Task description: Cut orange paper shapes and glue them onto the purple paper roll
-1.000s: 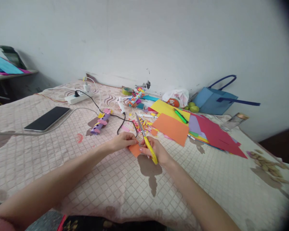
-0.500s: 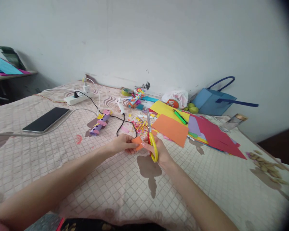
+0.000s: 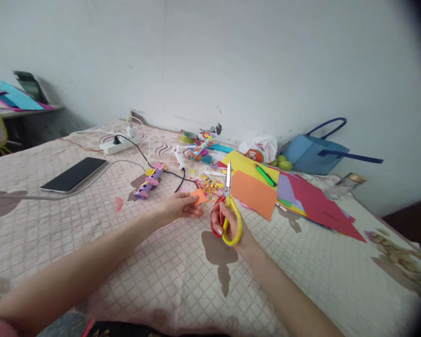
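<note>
Between the thumb and fingers of my left hand [image 3: 182, 206] is a small orange piece of paper [image 3: 199, 196]. My right hand [image 3: 231, 227] grips scissors [image 3: 233, 220] with one red and one yellow handle, their blades pointing away from me and looking closed. The blades are to the right of the orange piece, apart from it. Just beyond both hands lies a pile of small colourful paper scraps [image 3: 212, 186]. A larger orange sheet [image 3: 252, 193] lies to the right of the scissors, partly over a yellow sheet [image 3: 238, 162].
Left of the hands are a purple decorated roll [image 3: 149, 181], a phone [image 3: 74, 174] and a power strip [image 3: 117, 146]. A white glue gun [image 3: 178, 157] with a black cord stands behind. Rightward lie a green cutter [image 3: 265, 174], red paper [image 3: 323, 206], a blue bag [image 3: 312, 154] and a jar [image 3: 347, 185].
My right hand has drawn away from the orange piece and turned the scissors, showing both handles. My left hand still holds the piece, its fingers more spread. The view has shifted slightly.
</note>
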The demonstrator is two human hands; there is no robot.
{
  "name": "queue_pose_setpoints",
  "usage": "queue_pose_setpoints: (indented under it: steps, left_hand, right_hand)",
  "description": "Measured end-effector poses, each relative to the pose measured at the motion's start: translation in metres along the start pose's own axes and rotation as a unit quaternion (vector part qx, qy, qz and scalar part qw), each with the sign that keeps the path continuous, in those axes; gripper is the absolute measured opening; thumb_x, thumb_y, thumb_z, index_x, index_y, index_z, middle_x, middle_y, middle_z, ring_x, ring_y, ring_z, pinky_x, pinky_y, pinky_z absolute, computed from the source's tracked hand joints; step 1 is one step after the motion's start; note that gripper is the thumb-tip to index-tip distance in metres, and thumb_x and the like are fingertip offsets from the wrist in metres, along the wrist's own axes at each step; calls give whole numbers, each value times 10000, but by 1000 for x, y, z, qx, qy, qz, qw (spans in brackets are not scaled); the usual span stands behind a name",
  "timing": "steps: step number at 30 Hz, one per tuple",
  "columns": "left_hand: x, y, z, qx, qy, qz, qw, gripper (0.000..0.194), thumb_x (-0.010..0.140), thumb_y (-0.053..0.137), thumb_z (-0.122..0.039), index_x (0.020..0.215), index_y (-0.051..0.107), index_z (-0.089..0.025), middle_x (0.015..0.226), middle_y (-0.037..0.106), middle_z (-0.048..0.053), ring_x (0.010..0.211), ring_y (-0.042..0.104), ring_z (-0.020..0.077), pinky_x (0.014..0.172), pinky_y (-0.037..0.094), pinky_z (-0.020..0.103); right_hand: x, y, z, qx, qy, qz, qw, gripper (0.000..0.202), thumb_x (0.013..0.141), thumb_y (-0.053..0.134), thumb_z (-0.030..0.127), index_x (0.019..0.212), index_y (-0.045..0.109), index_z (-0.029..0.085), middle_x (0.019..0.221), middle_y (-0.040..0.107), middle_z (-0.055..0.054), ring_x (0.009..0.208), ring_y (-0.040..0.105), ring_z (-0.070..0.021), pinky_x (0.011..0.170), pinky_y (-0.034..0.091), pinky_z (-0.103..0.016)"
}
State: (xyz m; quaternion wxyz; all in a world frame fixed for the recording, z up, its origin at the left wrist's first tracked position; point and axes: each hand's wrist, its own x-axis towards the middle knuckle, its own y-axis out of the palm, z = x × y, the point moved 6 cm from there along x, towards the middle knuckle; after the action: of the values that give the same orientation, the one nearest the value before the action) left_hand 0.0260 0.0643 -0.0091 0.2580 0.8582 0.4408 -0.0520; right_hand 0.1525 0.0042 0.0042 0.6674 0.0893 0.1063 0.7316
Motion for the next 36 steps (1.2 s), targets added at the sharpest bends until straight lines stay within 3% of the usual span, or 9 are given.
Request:
queue_pose_setpoints:
  steps: [5,12,36]
  left_hand:
    - [3,-11,-8,-84,-10,-30,996,73,789,588,-180,792,559,-113,737,678,60,544,621,72,549,514,152]
    - [10,-24,-16,-159,6,-38,987,48,813,541,-127,775,567,-114,718,667,46,548,612,59,549,513,132]
    - [7,-23,-23,-175,5,-40,984,103,829,501,-96,752,568,-99,613,637,29,515,595,59,520,509,130]
  right_hand:
    - [-14,22,-16,103,84,85,987,497,759,390,660,763,522,181,511,455,32,362,388,-83,389,308,-221]
    - [-31,35,-29,156,159,162,961,509,816,320,621,794,538,161,523,462,23,368,394,-83,401,310,-221]
    - [-37,42,-38,200,202,180,942,541,830,309,612,765,542,127,488,475,19,335,410,-82,372,329,-215]
